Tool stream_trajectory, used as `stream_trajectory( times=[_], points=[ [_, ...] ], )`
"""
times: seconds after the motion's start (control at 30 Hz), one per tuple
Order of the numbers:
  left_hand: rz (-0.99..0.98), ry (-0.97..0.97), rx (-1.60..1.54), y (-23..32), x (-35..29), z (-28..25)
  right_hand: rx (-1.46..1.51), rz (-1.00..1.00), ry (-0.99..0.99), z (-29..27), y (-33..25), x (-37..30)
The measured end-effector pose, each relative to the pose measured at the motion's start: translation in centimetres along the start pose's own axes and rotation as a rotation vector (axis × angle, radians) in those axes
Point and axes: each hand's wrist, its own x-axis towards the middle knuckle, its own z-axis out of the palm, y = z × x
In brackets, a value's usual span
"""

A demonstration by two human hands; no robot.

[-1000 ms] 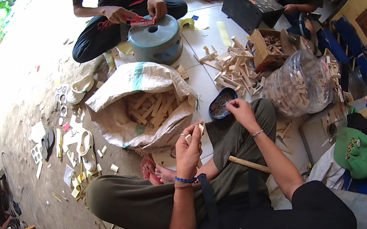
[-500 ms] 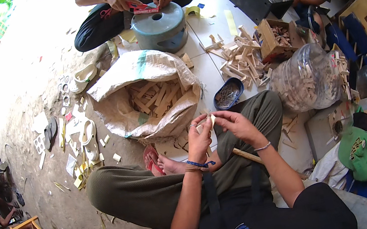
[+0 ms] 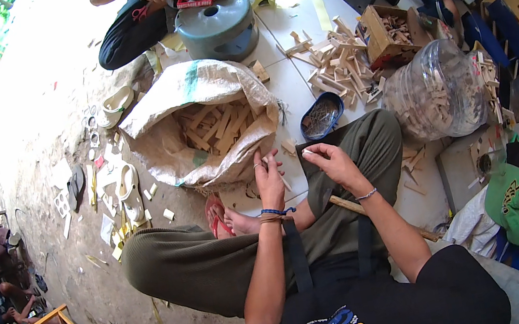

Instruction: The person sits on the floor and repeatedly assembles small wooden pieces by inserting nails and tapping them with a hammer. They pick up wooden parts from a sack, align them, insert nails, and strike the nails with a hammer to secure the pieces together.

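Observation:
My left hand [image 3: 269, 179] is beside the near edge of a white woven sack [image 3: 167, 171], its fingers apart and seemingly holding nothing. Inside the sack lie many short wooden strips [image 3: 215, 128]. Over my right knee, my right hand [image 3: 335, 166] pinches thumb and forefinger together; a tiny pale bit shows at the tips, too small to name. Just beyond it sits a blue oval tray [image 3: 340, 113] of thin metal nails [image 3: 320, 119]. A wooden handle [image 3: 348, 205], probably a hammer's, lies across my lap under my right forearm.
Loose wooden pieces [image 3: 340, 68] are heaped on the tiles beside a wooden box [image 3: 379, 51] and a large clear plastic jar [image 3: 434, 89]. Across from me a person cuts red material with scissors above a grey metal drum [image 3: 218, 27]. A green cap [image 3: 515, 203] lies at right.
My hands, earlier together over a small light wooden piece, have separated. The left has moved toward the sack and its fingers have spread; that piece is no longer seen between them. The view has shifted slightly.

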Motion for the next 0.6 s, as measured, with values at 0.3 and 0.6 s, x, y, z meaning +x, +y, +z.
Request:
stream_trajectory(
  times=[0.3,0.6],
  points=[
    [0.176,-0.079,0.03,-1.4,0.0,0.4,0.095,0.048,-0.013,-0.4,2.5,-0.7],
    [0.263,-0.149,0.139,-1.9,-1.0,0.6,0.203,0.009,-0.031,0.1,0.8,-0.6]
  ],
)
